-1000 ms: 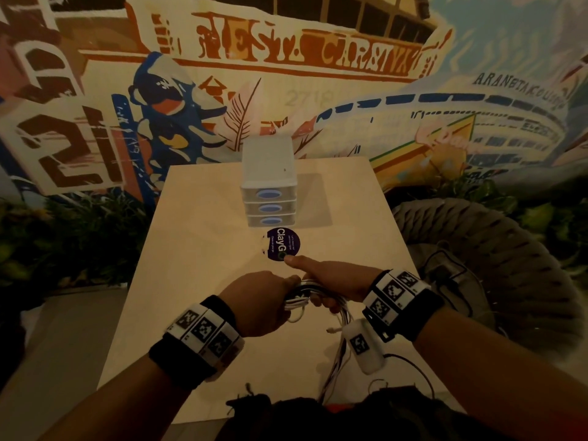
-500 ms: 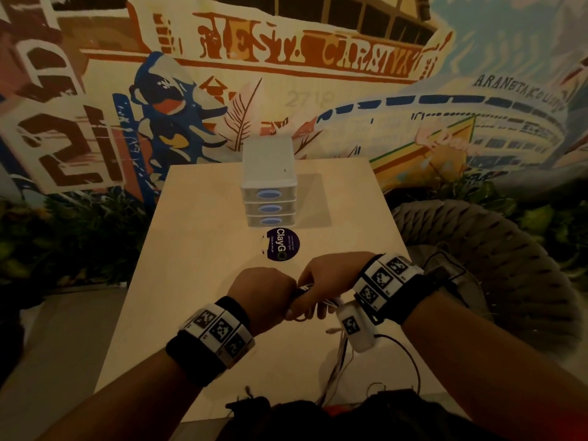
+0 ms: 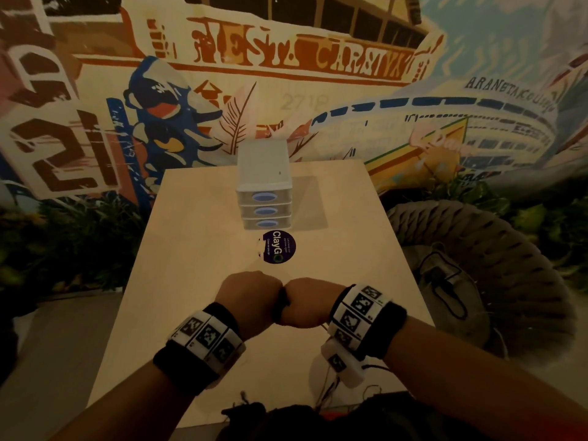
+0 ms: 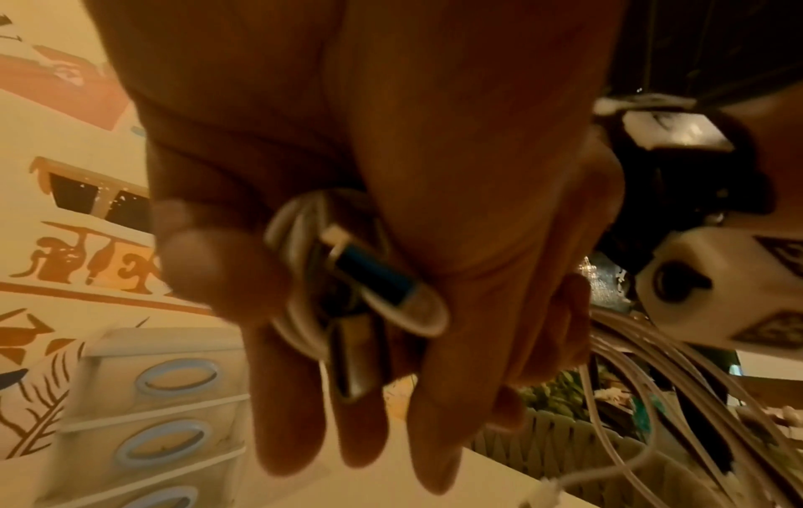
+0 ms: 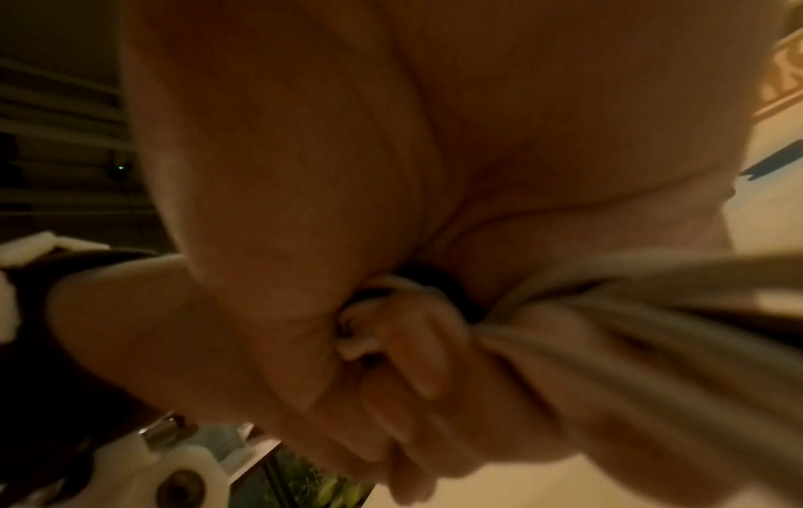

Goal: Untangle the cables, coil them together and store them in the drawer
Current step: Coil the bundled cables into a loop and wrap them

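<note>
My two hands meet knuckle to knuckle above the near half of the table (image 3: 197, 259). My left hand (image 3: 251, 297) grips a bundle of white cables (image 4: 300, 261) with a blue plug (image 4: 373, 275) in its curled fingers (image 4: 226, 271). My right hand (image 3: 302, 305) is closed round the same white cables (image 5: 608, 326), which run off to the right in the right wrist view. From the head view the cables are almost wholly hidden under both fists; thin strands (image 3: 327, 396) hang down near my body. The white three-drawer unit (image 3: 264, 186) stands at the far middle, all drawers closed.
A round purple sticker (image 3: 278, 247) lies on the table just in front of the drawer unit. A woven round chair (image 3: 477, 275) stands to the right of the table. A painted mural wall (image 3: 286, 58) is behind, with plants at both sides.
Both hands have moved closer together and slightly away from me; the cable loops seen between them earlier are now hidden under the two fists. My right forefinger no longer points forward.
</note>
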Motion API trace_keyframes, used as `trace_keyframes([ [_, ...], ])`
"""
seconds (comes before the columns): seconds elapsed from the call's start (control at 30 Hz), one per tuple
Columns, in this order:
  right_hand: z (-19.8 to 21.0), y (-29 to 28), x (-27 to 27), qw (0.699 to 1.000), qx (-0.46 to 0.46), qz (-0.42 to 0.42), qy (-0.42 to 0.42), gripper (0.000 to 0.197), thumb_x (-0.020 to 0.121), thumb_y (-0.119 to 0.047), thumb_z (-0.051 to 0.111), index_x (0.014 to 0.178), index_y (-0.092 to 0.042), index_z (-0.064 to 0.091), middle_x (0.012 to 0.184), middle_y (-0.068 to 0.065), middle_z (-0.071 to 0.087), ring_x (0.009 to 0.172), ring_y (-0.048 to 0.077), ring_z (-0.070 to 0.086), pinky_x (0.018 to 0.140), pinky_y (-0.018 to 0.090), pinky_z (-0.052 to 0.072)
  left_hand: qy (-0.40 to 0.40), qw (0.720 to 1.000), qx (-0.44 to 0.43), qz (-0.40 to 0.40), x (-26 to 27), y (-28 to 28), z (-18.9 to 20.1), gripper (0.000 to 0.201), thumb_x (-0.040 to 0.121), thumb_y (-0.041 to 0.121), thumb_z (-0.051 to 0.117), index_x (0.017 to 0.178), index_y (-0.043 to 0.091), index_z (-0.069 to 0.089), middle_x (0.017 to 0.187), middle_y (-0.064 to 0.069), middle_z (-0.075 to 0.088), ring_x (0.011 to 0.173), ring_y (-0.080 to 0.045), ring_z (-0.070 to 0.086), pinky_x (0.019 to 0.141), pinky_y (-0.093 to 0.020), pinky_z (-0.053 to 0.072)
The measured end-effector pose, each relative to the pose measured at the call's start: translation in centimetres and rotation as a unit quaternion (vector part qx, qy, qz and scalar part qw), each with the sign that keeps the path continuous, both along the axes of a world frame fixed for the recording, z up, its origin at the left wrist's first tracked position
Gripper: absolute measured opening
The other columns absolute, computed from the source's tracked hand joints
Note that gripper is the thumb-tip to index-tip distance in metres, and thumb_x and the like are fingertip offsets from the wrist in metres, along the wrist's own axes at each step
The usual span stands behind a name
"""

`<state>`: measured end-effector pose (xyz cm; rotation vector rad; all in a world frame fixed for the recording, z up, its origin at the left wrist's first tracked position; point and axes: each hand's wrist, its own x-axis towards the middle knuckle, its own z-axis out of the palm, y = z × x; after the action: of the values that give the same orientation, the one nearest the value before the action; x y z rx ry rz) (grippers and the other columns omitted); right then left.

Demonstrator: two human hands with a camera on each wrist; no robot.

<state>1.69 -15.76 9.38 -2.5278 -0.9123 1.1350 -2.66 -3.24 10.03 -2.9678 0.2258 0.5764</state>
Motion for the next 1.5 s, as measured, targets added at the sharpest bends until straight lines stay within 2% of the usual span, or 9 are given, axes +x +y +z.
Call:
trace_keyframes([
  [0.13,0.3,-1.6,0.8,0.996,0.036,-0.047,0.071,0.033,0.099,-0.031,0.055,0.1,0.0,0.065,0.081,0.009,0.057,0.068,0.021,0.049,0.06,0.03,0.042,-0.078,0.992,-0.096,-0.013,-0.4,1.3,0.2,0.064,0.089,0.048,0.063,0.147,0.037,0.038,0.123,0.011,0.066,0.104,-0.014,0.067,0.08,-0.029,0.055],
  [0.4,1.2,-4.4,2.2,0.943,0.175,-0.204,0.199,0.018,0.096,-0.022,0.059,0.08,-0.012,0.058,0.065,0.0,0.049,0.051,0.015,0.039,0.052,0.028,0.037,-0.11,0.939,-0.323,0.041,-1.0,3.9,-0.3,0.121,0.061,0.083,0.07,0.156,0.051,0.002,0.123,0.032,0.051,0.09,0.003,0.065,0.075,-0.02,0.055],
  [0.63,2.2,-3.8,0.6,0.879,0.296,-0.169,0.333,0.018,0.095,-0.021,0.052,0.081,-0.01,0.052,0.06,-0.003,0.041,0.052,0.013,0.031,0.054,0.027,0.032,-0.022,0.803,-0.596,0.011,-0.5,2.5,0.4,0.041,0.079,0.078,0.061,0.106,0.048,0.067,0.114,0.024,0.066,0.113,-0.003,0.062,0.094,-0.034,0.054],
  [0.83,3.2,-2.9,-0.4,0.912,0.272,-0.111,0.288,0.019,0.107,-0.016,0.047,0.098,-0.003,0.059,0.071,-0.001,0.047,0.06,0.011,0.041,0.055,0.018,0.04,0.043,0.665,-0.745,0.028,-0.6,0.9,1.9,0.045,0.08,0.042,0.081,0.106,0.007,0.072,0.102,-0.005,0.075,0.082,-0.015,0.073,0.07,-0.029,0.058],
  [0.9,3.8,-2.9,-0.5,0.919,0.287,-0.1,0.253,0.014,0.103,-0.017,0.057,0.095,-0.027,0.063,0.076,-0.005,0.058,0.063,0.007,0.052,0.059,0.018,0.047,0.042,0.647,-0.761,0.014,-0.6,1.1,2.1,0.04,0.086,0.029,0.076,0.096,-0.008,0.065,0.108,-0.014,0.072,0.084,-0.018,0.073,0.069,-0.032,0.057],
  [1.1,2.2,-3.2,-0.2,0.957,0.233,-0.04,0.169,0.015,0.095,-0.034,0.068,0.084,-0.024,0.065,0.078,0.001,0.064,0.069,0.011,0.061,0.077,0.037,0.056,-0.043,0.575,-0.813,0.078,-0.1,1.5,2.8,0.014,0.092,0.014,0.064,0.079,0.01,0.062,0.073,-0.018,0.06,0.082,-0.036,0.069,0.094,-0.047,0.055],
  [1.23,0.0,-5.0,0.2,0.964,0.199,-0.109,0.137,0.041,0.101,-0.049,0.053,0.074,-0.017,0.055,0.063,-0.004,0.057,0.059,0.011,0.059,0.069,0.03,0.053,-0.046,0.478,-0.86,0.17,0.2,2.7,3.0,0.034,0.079,0.038,0.085,0.083,0.017,0.058,0.062,-0.004,0.042,0.053,-0.024,0.048,0.058,-0.037,0.051],
  [1.37,-0.6,-6.3,0.4,0.953,0.217,-0.144,0.155,0.039,0.099,-0.054,0.053,0.08,-0.021,0.054,0.063,-0.003,0.046,0.054,0.013,0.044,0.059,0.029,0.046,-0.093,0.525,-0.823,0.196,0.1,3.2,2.0,0.026,0.084,0.023,0.08,0.082,0.013,0.056,0.059,-0.003,0.044,0.048,-0.025,0.044,0.054,-0.036,0.043],
  [1.5,-0.9,-6.4,0.2,0.937,0.228,-0.165,0.207,0.041,0.103,-0.054,0.044,0.099,-0.017,0.062,0.062,-0.005,0.044,0.052,0.013,0.039,0.052,0.028,0.042,-0.209,0.733,-0.633,0.136,0.0,3.3,1.0,0.016,0.084,0.015,0.08,0.082,0.017,0.065,0.075,0.002,0.064,0.065,-0.017,0.062,0.066,-0.026,0.05],
])
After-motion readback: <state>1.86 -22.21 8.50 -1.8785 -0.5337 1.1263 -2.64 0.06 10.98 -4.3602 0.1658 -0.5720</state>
